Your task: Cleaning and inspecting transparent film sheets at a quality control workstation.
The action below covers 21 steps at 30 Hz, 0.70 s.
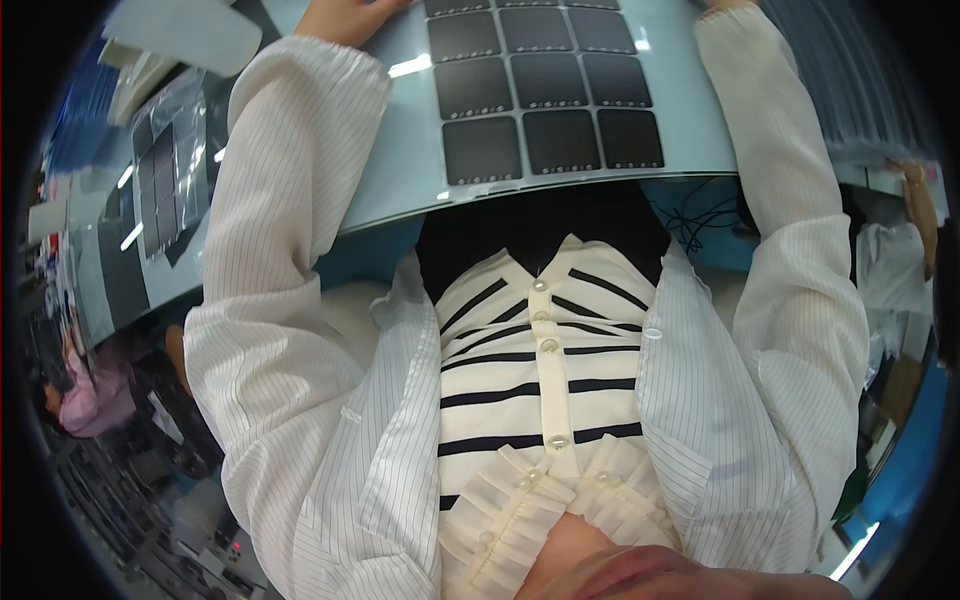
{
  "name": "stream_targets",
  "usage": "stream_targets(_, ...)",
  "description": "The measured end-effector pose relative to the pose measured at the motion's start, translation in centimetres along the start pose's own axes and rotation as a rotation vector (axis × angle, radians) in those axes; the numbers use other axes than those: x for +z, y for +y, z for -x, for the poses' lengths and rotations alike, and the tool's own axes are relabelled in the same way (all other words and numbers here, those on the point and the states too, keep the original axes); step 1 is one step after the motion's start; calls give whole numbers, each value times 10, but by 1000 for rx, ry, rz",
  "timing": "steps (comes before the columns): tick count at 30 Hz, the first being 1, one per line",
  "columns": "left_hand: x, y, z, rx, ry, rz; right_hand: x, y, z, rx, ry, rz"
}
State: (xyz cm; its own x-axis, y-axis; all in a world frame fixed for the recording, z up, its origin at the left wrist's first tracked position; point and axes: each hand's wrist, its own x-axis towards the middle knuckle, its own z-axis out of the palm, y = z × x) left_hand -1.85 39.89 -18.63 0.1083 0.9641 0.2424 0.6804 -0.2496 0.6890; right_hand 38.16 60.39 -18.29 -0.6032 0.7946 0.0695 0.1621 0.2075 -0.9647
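Note:
A sheet of dark, rounded square panels (547,80) lies on the pale glass-topped table (390,185), set in rows with small marks along each square's lower edge. To its left, my left hand (345,18) reaches over the table, cut off by the top of the picture, so its fingertips are hidden. Only a sliver of my right hand (728,4) shows at the top edge, right of the sheet. What either hand touches or holds falls outside the picture. White striped sleeves cover both my forearms.
Clear plastic packaging with more dark panels (160,185) lies at the far left, below a translucent white container (190,35). Stacked thin sheets (840,90) stand at right. Dark cables (700,215) hang beneath the table edge. Other people (95,395) sit at left; another arm (918,215) shows right.

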Motion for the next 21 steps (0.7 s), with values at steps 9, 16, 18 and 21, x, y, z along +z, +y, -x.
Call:
stream_targets(9,2,2,-49,28,-9,111,203,-129,111,-436,-139,542)
stream_targets(16,-7,-6,-53,67,38,57,157,-101,67,-415,326,918)
stream_targets(18,-9,-14,-49,-16,82,97,186,-100,74,-470,246,806)
stream_targets(21,-19,-29,-39,5,129,84,230,-102,87,-912,-63,683)
